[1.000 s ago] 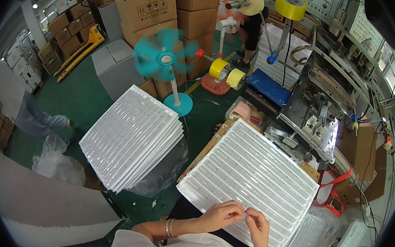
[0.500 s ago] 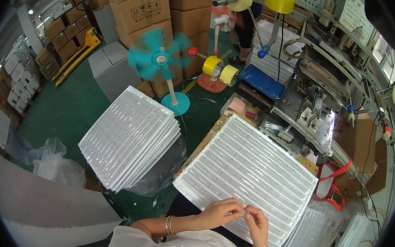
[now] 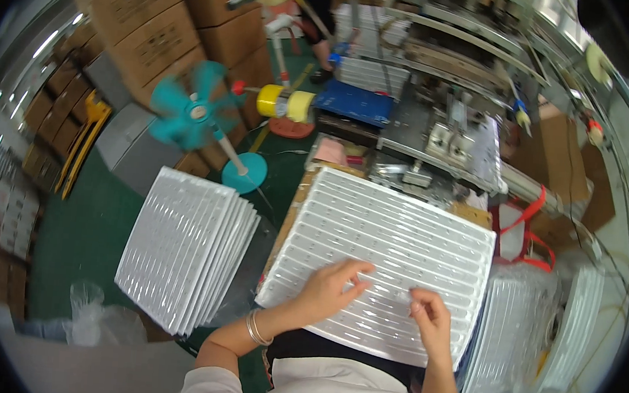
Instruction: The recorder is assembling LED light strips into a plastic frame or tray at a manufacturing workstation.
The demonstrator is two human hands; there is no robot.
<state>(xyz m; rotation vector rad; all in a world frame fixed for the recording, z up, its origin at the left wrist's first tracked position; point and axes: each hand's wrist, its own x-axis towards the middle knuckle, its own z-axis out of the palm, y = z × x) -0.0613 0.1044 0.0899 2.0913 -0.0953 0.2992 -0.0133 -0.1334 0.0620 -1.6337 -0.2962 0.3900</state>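
A white plastic tray point(image 3: 385, 239) with long parallel grooves and rows of small dark marks lies on the work table before me. My left hand point(image 3: 333, 290), a silver bangle on its wrist, hovers over the tray's near left part. Its fingers are bent but apart, and nothing shows between them. Over the near right part, my right hand point(image 3: 432, 320) has thumb and forefinger drawn together; what sits between the tips is too small to make out. To the left stands a leaning stack of similar white trays point(image 3: 177, 248).
A metal bench machine point(image 3: 444, 140) with a blue pad point(image 3: 355, 102) stands beyond the tray. A turquoise fan point(image 3: 199, 111) is at far left, near tape rolls point(image 3: 281, 102) and stacked cartons point(image 3: 153, 36). Wrapped trays point(image 3: 506, 337) and a red-handled bag point(image 3: 511, 230) lie right.
My hands, together at the tray's near edge before, have parted and moved farther over the tray. The whole view has shifted and tilted as my head moved.
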